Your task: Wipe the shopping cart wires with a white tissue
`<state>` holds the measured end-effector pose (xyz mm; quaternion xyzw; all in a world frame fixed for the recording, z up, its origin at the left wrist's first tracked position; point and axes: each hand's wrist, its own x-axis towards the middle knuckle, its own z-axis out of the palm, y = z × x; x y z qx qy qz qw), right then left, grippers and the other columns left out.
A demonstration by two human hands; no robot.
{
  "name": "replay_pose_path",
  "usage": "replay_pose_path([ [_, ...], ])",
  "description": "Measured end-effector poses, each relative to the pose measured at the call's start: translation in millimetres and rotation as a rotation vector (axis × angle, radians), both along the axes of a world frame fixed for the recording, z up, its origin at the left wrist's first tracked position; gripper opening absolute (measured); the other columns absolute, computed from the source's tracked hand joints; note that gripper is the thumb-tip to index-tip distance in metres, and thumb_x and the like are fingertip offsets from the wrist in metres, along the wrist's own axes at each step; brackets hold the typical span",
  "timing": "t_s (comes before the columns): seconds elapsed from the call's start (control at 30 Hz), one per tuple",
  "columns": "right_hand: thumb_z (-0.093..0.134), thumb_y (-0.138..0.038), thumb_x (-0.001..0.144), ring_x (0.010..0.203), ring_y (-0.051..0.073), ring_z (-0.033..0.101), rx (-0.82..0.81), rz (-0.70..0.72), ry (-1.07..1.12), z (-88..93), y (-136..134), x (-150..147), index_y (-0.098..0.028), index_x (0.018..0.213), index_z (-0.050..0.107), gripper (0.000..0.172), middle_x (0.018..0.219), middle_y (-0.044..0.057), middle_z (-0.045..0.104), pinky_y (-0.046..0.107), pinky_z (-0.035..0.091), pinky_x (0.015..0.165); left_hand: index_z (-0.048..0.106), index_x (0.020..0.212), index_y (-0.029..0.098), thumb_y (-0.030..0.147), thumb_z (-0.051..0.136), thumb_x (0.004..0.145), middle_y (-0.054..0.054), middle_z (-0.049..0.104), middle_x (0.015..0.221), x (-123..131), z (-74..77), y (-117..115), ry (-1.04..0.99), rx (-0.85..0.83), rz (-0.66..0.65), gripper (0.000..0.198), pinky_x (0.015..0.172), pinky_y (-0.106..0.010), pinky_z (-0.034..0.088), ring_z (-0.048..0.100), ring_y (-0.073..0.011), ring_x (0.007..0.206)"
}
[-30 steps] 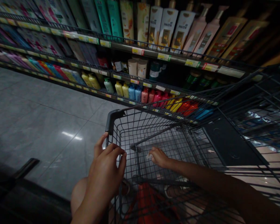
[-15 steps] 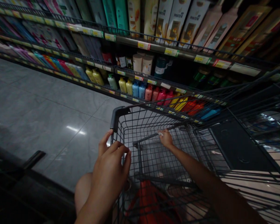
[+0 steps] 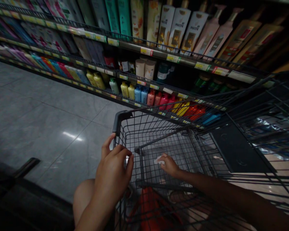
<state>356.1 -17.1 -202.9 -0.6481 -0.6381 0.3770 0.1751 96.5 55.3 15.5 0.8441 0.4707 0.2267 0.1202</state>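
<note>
A dark wire shopping cart [image 3: 156, 122] stands in front of me, its basket seen from above. My left hand [image 3: 114, 170] is at the cart's left side, fingers curled round the wire edge just below the grey corner piece [image 3: 120, 120]. Inside the basket outline, my right hand [image 3: 168, 164] is closed on a crumpled white wipe [image 3: 160, 160], near the wire mesh. A grey bar [image 3: 159, 138] of the cart runs beyond that hand.
Shelves [image 3: 132, 43] of shampoo and pump bottles cross the view behind the cart. A red-orange bag [image 3: 150, 208] shows through the wires at the bottom. Grey tiled floor [image 3: 53, 112] lies left; a dark panel [image 3: 240, 147] is at the right.
My right hand has moved down and slightly left with the white wipe, away from the grey bar. My left hand keeps its place on the cart. The view has shifted a little.
</note>
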Motion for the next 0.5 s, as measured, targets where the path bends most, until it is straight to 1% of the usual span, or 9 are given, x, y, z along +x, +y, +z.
replay_pose_path([
  [0.07, 0.059, -0.001, 0.068, 0.089, 0.02, 0.067, -0.062, 0.058, 0.018, 3.4, -1.6, 3.6, -0.019, 0.091, 0.078, 0.035, 0.092, 0.005, 0.072, 0.029, 0.051, 0.08, 0.066, 0.08, 0.022, 0.028, 0.055, 0.09, -0.009, 0.069, 0.085, 0.3, 0.3, -0.2, 0.002, -0.005, 0.004, 0.017, 0.105, -0.056, 0.047, 0.031, -0.037, 0.141],
  [0.13, 0.061, -0.003, 0.066, 0.081, 0.02, 0.067, -0.117, 0.098, 0.026, 9.9, 8.4, 8.5, -0.018, 0.086, 0.078, 0.031, 0.085, 0.004, 0.072, 0.028, 0.05, 0.073, 0.066, 0.079, 0.021, 0.027, 0.054, 0.09, -0.009, 0.069, 0.085, 0.5, 0.4, -0.5, 0.005, -0.01, 0.01, 0.017, 0.105, -0.057, 0.047, 0.03, -0.0372, 0.141],
  [0.17, 0.062, -0.003, 0.066, 0.079, 0.02, 0.066, -0.115, 0.097, 0.027, 13.7, 17.2, 10.7, -0.018, 0.085, 0.077, 0.029, 0.084, 0.004, 0.072, 0.028, 0.049, 0.072, 0.066, 0.079, 0.021, 0.027, 0.054, 0.09, -0.009, 0.069, 0.085, 0.5, 0.5, -0.6, 0.006, -0.011, 0.01, 0.017, 0.106, -0.057, 0.047, 0.031, -0.0372, 0.141],
  [0.2, 0.063, -0.004, 0.066, 0.079, 0.02, 0.066, -0.088, 0.077, 0.023, 17.4, 27.8, 12.3, -0.018, 0.085, 0.077, 0.027, 0.084, 0.004, 0.072, 0.029, 0.049, 0.073, 0.066, 0.079, 0.021, 0.027, 0.054, 0.09, -0.008, 0.069, 0.086, 0.4, 0.6, -0.7, 0.008, -0.013, 0.007, 0.017, 0.106, -0.058, 0.046, 0.03, -0.0371, 0.141],
  [0.27, 0.061, -0.004, 0.069, 0.084, 0.02, 0.065, 0.016, -0.006, -0.003, 22.4, 51.3, 13.2, -0.018, 0.087, 0.074, 0.027, 0.087, 0.004, 0.072, 0.031, 0.05, 0.079, 0.065, 0.079, 0.021, 0.028, 0.054, 0.09, -0.008, 0.068, 0.085, 0.4, 1.0, -0.7, 0.01, -0.013, 0.004, 0.017, 0.106, -0.058, 0.046, 0.03, -0.037, 0.141],
  [0.37, 0.055, -0.001, 0.072, 0.09, 0.019, 0.063, 0.12, -0.125, -0.066, 20.4, 79.4, 6.3, -0.017, 0.087, 0.069, 0.027, 0.091, 0.004, 0.068, 0.031, 0.049, 0.084, 0.065, 0.079, 0.022, 0.028, 0.055, 0.09, -0.008, 0.069, 0.085, 0.8, 2.0, -0.5, 0.015, -0.011, 0.007, 0.016, 0.106, -0.057, 0.046, 0.03, -0.0366, 0.141],
  [0.43, 0.053, 0.001, 0.072, 0.09, 0.019, 0.061, 0.124, -0.176, -0.102, 13.2, 86.6, -3.7, -0.017, 0.087, 0.067, 0.028, 0.092, 0.004, 0.065, 0.031, 0.049, 0.084, 0.065, 0.079, 0.022, 0.027, 0.055, 0.09, -0.008, 0.069, 0.084, 1.0, 2.7, -0.4, 0.017, -0.007, 0.013, 0.016, 0.107, -0.057, 0.046, 0.031, -0.0363, 0.141],
  [0.5, 0.051, 0.003, 0.072, 0.091, 0.019, 0.059, 0.118, -0.204, -0.119, 5.0, 84.3, -15.0, -0.018, 0.088, 0.066, 0.03, 0.095, 0.005, 0.062, 0.031, 0.049, 0.085, 0.065, 0.078, 0.022, 0.027, 0.056, 0.089, -0.008, 0.069, 0.084, 1.0, 2.8, -0.3, 0.018, 0.0, 0.019, 0.016, 0.107, -0.056, 0.046, 0.032, -0.0361, 0.14],
])
